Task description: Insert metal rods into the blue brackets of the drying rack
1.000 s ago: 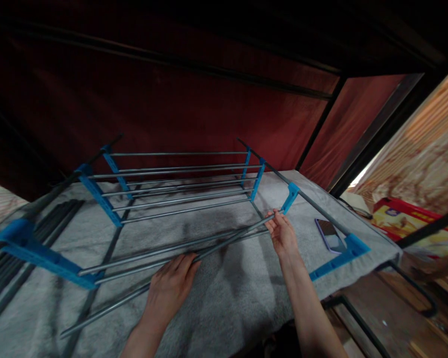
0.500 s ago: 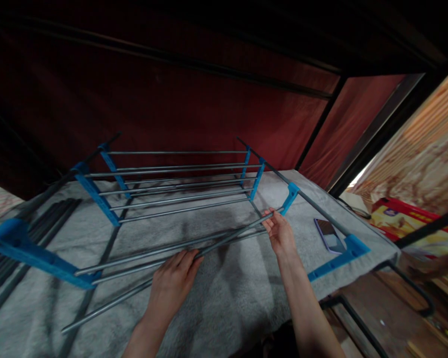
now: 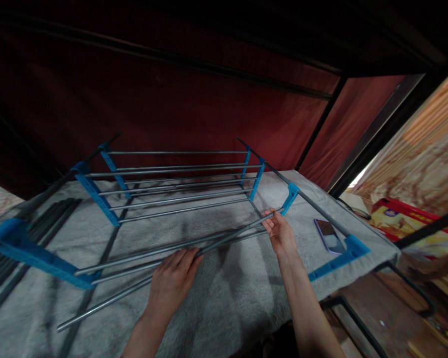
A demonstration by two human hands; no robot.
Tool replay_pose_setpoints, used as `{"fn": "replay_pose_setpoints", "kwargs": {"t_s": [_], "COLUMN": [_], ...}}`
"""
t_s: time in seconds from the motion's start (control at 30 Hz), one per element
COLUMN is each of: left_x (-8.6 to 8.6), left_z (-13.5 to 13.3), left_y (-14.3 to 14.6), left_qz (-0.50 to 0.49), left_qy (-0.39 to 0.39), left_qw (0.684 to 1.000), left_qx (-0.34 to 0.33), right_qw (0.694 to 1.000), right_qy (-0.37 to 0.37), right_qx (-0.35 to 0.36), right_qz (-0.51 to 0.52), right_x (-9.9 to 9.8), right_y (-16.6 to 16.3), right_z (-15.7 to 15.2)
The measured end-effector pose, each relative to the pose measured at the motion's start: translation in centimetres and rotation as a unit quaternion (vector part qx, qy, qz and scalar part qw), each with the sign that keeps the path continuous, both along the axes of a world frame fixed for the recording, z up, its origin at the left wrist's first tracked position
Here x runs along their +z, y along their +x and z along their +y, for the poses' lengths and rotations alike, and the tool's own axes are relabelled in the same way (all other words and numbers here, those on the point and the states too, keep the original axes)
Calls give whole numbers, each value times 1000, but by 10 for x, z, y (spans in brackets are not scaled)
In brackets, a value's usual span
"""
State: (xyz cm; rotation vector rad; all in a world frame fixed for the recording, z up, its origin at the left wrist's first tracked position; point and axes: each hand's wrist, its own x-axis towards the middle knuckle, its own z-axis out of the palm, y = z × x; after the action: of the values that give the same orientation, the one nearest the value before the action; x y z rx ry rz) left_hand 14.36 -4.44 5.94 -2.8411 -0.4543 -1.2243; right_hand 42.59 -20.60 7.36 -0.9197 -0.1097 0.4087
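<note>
A grey metal tube (image 3: 104, 304) slants across the front of a partly assembled tube rack. Around its middle, my left hand (image 3: 173, 281) is closed from above. Near its far right end, my right hand (image 3: 280, 233) pinches it with the fingertips, close to a blue plastic bracket (image 3: 291, 195). The tube's near left end sticks out free above the cloth. Two other tubes run from the front left blue bracket (image 3: 48, 261) toward the right, passing behind my hands. Another blue bracket (image 3: 341, 258) is on the front right, joined to a long side pole (image 3: 321, 211).
Behind, several crossbars (image 3: 179, 200) join more blue brackets (image 3: 97, 199). Loose dark tubes (image 3: 52, 223) lie at the left. A phone (image 3: 328, 236) rests on the grey cloth (image 3: 227, 308) at the right. A red and yellow box (image 3: 406, 221) stands beyond the table edge.
The tube's free left end has shifted slightly to the left and up. Both hands keep their hold, almost in the same places.
</note>
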Motion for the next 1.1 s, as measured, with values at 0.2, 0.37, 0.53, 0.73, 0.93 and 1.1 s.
{"fn": "replay_pose_setpoints", "kwargs": {"t_s": [0.2, 0.37, 0.53, 0.73, 0.93, 1.1], "left_x": [8, 17, 26, 32, 40, 46], "left_z": [3, 7, 10, 10, -2, -5], "left_y": [1, 1, 2, 4, 4, 4], "left_qz": [4, 20, 29, 40, 75, 47], "left_qy": [32, 49, 28, 13, -15, -48], "left_qw": [999, 999, 999, 999, 997, 998], "left_qx": [7, 11, 9, 12, 26, 13], "right_qw": [1000, 1000, 1000, 987, 969, 971], "right_qy": [0, -1, 8, -6, -21, -46], "right_qx": [-1, 14, 30, 159, 243, 234], "right_qz": [0, -2, -6, 16, 33, 20], "right_x": [2, 4, 5, 13, 2, -10], "right_y": [-1, -6, -16, -38, -71, -79], "right_z": [0, 2, 6, 14, 29, 42]}}
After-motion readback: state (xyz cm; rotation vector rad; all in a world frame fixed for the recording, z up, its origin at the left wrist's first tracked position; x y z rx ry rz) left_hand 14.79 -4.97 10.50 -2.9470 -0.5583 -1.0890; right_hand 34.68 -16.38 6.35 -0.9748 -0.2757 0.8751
